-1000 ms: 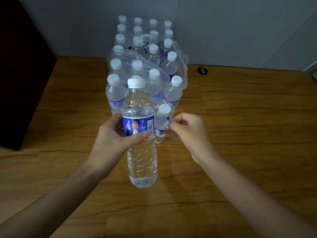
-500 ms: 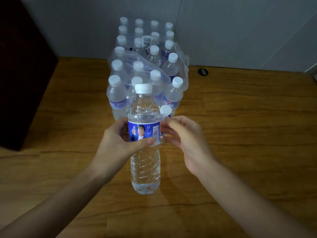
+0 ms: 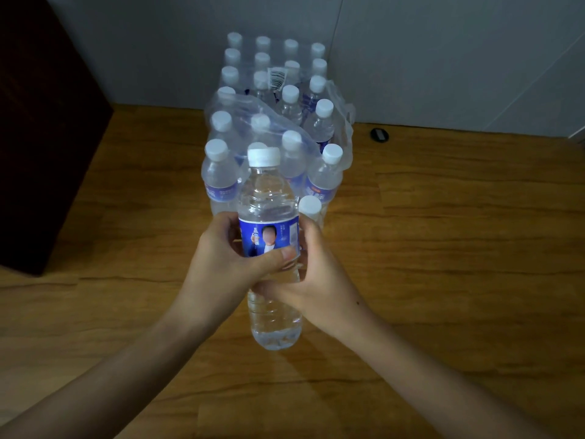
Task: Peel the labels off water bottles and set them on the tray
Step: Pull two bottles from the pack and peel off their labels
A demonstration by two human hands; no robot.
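Both hands now wrap the bottle [image 3: 269, 248], which stands upright in the air above the floor [image 3: 443, 248], in front of the pack [image 3: 275, 122] of capped bottles in torn plastic wrap. The left hand [image 3: 221, 264] clamps the bottle from the left at label height, its thumb lying across the lower edge of the blue label [image 3: 269, 237]. That grip is as it was half a second ago. The right hand [image 3: 319, 280] has changed: a second ago it pinched a loose strip of label out to the right of the bottle, and half a second ago it hovered beside the label with fingers spread. It is now closed against the bottle's right side, fingers curled behind and the thumb crossing the ribbed body just under the left thumb. The label sits flat around the bottle (no peeled flap shows on the facing side). The white cap [image 3: 264, 156] is on. A lone bottle [image 3: 311, 207] stands just behind the right hand, only its cap showing. A small dark disc [image 3: 380, 135] lies on the floor near the wall.
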